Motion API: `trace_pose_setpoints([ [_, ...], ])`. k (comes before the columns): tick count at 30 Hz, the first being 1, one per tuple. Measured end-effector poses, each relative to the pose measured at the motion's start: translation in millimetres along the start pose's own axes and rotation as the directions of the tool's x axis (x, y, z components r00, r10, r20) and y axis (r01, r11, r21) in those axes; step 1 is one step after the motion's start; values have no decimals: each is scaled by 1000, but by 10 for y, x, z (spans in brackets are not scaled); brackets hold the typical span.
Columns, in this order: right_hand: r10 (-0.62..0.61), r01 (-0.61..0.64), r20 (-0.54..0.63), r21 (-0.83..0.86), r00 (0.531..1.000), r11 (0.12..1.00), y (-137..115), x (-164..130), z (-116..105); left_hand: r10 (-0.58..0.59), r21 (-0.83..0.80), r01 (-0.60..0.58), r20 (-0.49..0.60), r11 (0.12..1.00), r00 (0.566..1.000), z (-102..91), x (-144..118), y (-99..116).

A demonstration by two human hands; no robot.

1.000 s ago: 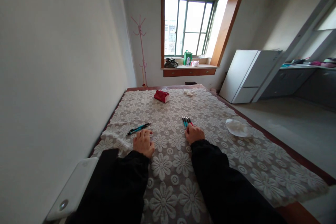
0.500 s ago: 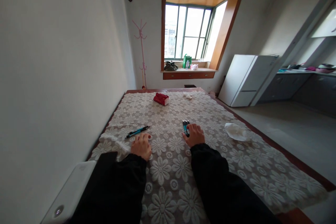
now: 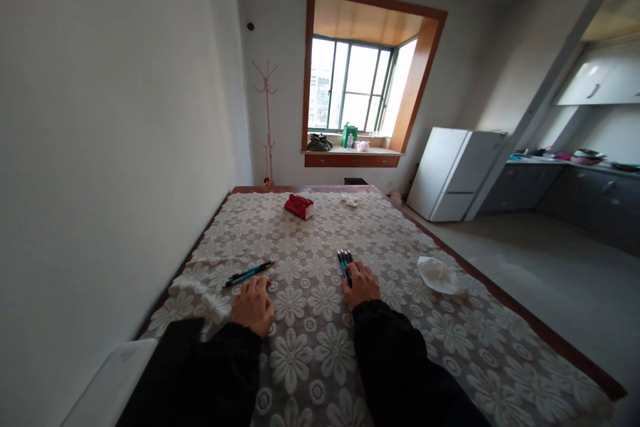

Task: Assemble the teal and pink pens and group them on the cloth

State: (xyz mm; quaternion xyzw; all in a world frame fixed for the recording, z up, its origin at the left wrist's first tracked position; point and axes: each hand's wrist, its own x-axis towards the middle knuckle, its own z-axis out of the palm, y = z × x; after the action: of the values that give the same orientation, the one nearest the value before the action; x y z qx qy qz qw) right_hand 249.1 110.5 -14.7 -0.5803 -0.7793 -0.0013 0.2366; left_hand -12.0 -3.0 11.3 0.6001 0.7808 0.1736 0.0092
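Head view: right hand [image 3: 362,284] on pens [image 3: 345,260]

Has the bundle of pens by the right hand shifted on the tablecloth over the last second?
Cannot tell. The bundle of pens stays at the right hand, short of the red box; the camera tilted, so any small shift is unclear.

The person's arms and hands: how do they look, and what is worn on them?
Both arms are in long black sleeves reaching the wrists. The left hand and right hand are bare: no gloves, and no rings or watch can be made out.
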Motion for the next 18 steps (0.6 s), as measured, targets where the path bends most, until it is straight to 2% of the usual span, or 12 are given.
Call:
trace_pose_setpoints([
  [4, 12, -10, -46, 42, 999, 999, 28, -1, 53, 17, -63, -17, -9, 998, 1000, 44, 45, -90],
  [8, 38, -28, -103, 92, 994, 995, 8, -6, 86, 14, -130, -9, 33, 991, 999, 55, 81, -154],
  [12, 61, -52, -96, 98, 994, 994, -29, 2, 61, 46, -342, -49, -16, 938, 999, 68, 102, -150],
  [15, 10, 7, -163, 102, 987, 995, -77, 10, -22, 12, -621, -30, -34, 783, 999, 88, 115, -97],
  [18, -177, 219, -226, 176, 958, 960, -173, -15, -140, -26, -882, 27, 17, 471, 1000, 108, 110, -7],
])
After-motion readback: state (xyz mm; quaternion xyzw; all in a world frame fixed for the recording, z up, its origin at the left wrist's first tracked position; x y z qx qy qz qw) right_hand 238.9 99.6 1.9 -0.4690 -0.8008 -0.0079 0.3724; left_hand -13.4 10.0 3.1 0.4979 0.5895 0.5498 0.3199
